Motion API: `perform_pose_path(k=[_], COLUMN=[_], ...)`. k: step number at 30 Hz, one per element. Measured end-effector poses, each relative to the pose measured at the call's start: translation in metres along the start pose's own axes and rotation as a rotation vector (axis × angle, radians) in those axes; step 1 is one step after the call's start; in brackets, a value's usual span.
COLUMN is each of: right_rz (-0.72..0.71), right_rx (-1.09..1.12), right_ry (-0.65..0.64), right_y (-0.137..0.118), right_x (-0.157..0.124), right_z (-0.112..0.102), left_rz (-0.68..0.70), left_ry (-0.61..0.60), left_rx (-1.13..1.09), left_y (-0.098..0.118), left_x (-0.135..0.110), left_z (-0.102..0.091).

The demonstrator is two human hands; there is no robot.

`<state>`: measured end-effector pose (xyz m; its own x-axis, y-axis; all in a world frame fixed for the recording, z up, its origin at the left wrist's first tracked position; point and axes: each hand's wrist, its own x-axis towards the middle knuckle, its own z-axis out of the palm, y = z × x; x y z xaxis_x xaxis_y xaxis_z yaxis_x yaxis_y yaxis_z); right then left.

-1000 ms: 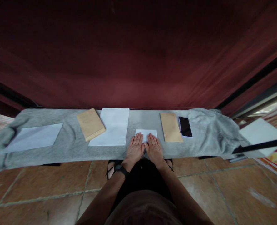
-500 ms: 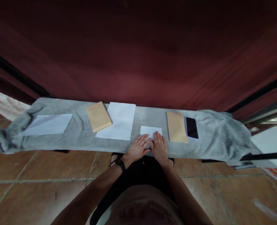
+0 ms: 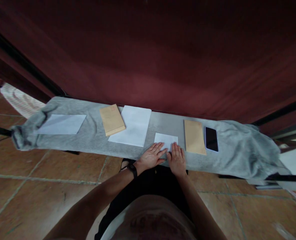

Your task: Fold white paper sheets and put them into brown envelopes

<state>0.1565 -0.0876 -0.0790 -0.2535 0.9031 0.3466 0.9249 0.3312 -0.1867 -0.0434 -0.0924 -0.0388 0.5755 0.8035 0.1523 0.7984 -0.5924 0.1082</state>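
Observation:
A small white sheet of folded-looking paper (image 3: 166,137) lies on the grey cloth in front of me. My left hand (image 3: 151,156) rests flat on its near left part, fingers stretched out. On the near right part lies my right hand (image 3: 177,160), also flat, fingers extended and pointing away from me. Both thumbs point inward, close to each other. Right of the paper is a brown envelope (image 3: 195,137). To the left lie large white sheets (image 3: 136,125), with a stack of brown envelopes (image 3: 112,119) overlapping their left side.
A phone (image 3: 211,139) with a dark screen lies right of the single envelope. Another white sheet (image 3: 62,124) is at the far left. Grey cloth (image 3: 228,156) covers the narrow table, bunched at both ends. A dark red curtain (image 3: 148,66) hangs behind it.
The view has shifted and tilted slightly, so the table sits further right. Both hands stay flat on the small paper, the right a little further from the left.

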Motion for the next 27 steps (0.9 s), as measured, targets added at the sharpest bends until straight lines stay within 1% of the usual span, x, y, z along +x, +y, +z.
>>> perform_pose_path(k=[7, 14, 16, 18, 22, 25, 27], right_rz=[-0.019, 0.016, 0.037, 0.030, -0.026, -0.031, -0.032], right_rx=[-0.001, 0.032, 0.042, 0.057, 0.081, 0.082, 0.078], right_ry=[0.014, 0.032, 0.030, 0.018, -0.061, -0.120, -0.138], right_y=[0.006, 0.010, 0.010, 0.007, -0.003, -0.010, -0.012], right_x=[-0.007, -0.010, -0.005, 0.002, 0.023, 0.036, 0.041], right_z=[0.000, -0.004, -0.006, -0.008, -0.010, -0.008, -0.005], left_rz=[0.002, -0.013, -0.014, -0.010, -0.008, -0.005, -0.003], left_ry=[0.009, -0.006, -0.007, -0.001, 0.014, 0.026, 0.034], left_rx=[0.005, -0.013, -0.017, -0.016, -0.005, -0.007, -0.008], left_y=[0.001, 0.002, 0.002, 0.002, 0.000, -0.002, -0.003], left_x=[-0.001, -0.001, 0.000, 0.000, 0.000, 0.000, 0.000], left_z=[0.000, -0.001, -0.001, -0.001, 0.004, 0.009, 0.011])
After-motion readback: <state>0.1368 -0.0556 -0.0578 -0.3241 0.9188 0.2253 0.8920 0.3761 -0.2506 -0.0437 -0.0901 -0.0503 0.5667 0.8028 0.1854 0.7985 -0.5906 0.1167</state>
